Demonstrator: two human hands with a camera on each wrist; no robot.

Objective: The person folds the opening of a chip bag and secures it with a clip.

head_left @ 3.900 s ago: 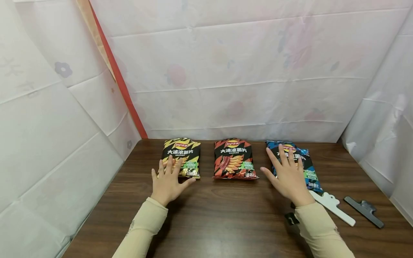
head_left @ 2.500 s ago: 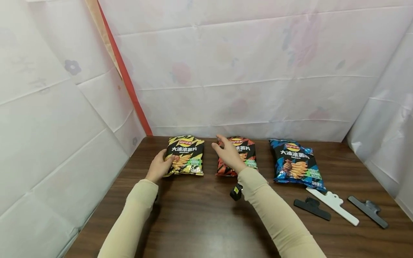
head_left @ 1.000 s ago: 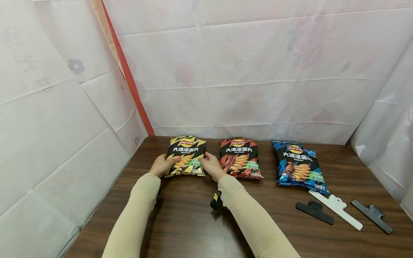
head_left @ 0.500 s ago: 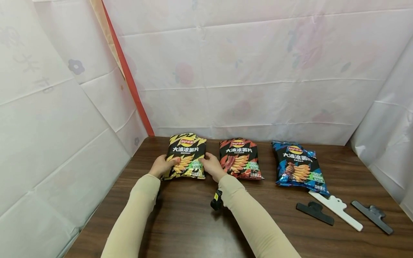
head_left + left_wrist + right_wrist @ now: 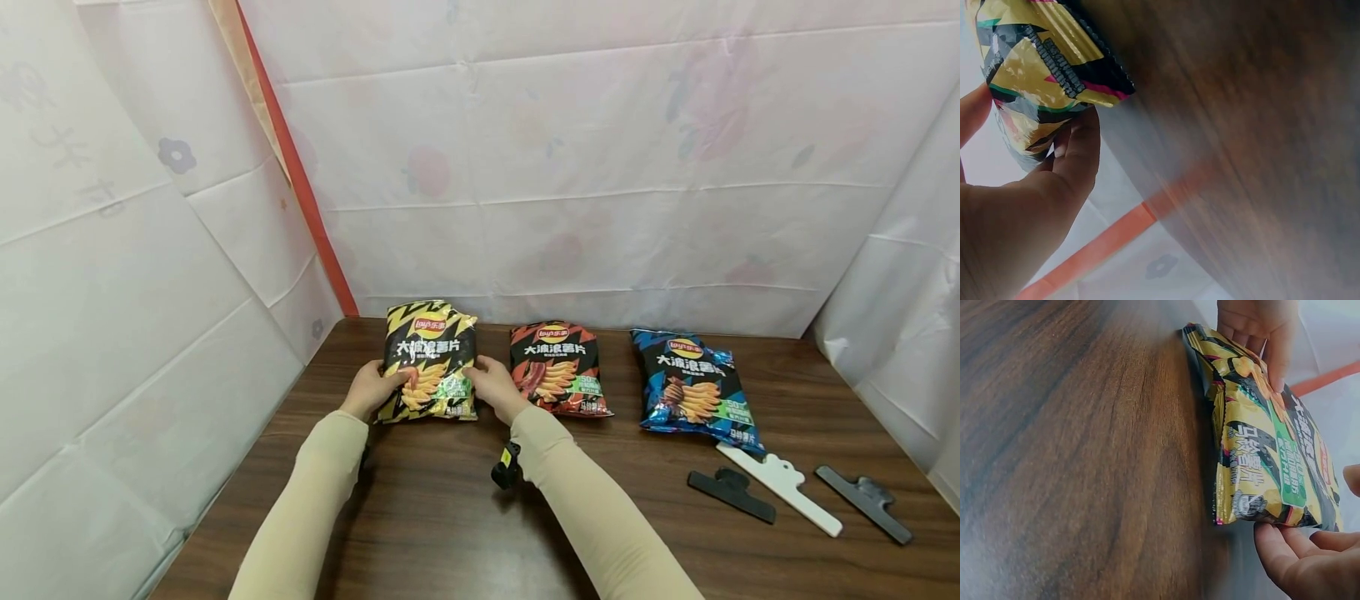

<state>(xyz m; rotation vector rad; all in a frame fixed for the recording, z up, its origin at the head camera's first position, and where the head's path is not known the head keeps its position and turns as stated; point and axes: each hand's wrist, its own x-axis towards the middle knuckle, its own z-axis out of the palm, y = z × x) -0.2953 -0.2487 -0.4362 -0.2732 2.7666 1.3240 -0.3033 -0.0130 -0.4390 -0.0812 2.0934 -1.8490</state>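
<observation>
One yellow-and-black glossy foil chip bag [image 5: 433, 350]: printed face up toward the head camera, top edge overlapping the foot of the backdrop in that view; over the left part of the dark brown wood-grain tabletop [image 5: 450, 533]; whether its lower edge touches the wood, I cannot tell.
Bag's print: a red-and-yellow oval logo, white lettering, golden chips and a green patch.
Left hand [image 5: 371, 390]: clamped on the bag's left side, thumb over the printed face, other fingers behind.
Right hand [image 5: 497, 388]: clamped on the bag's right side; the hands are apart, the bag between them.
Sleeves: cream, long, on both arms; a small black device with a yellow label [image 5: 507, 467] is at the right wrist.
Red-and-black foil chip bag [image 5: 557, 368]: lying just right of the right hand.
Blue-and-black foil chip bag [image 5: 696, 387]: farther right, slightly turned.
Clips: a short black clip [image 5: 732, 496], a long white clip [image 5: 783, 490] with its far end at the blue bag's lower edge, and a dark grey clip [image 5: 864, 504] rightmost.
Backdrop: white cloth [image 5: 600, 125] with faint prints, a red strip [image 5: 300, 179] at the left corner.
</observation>
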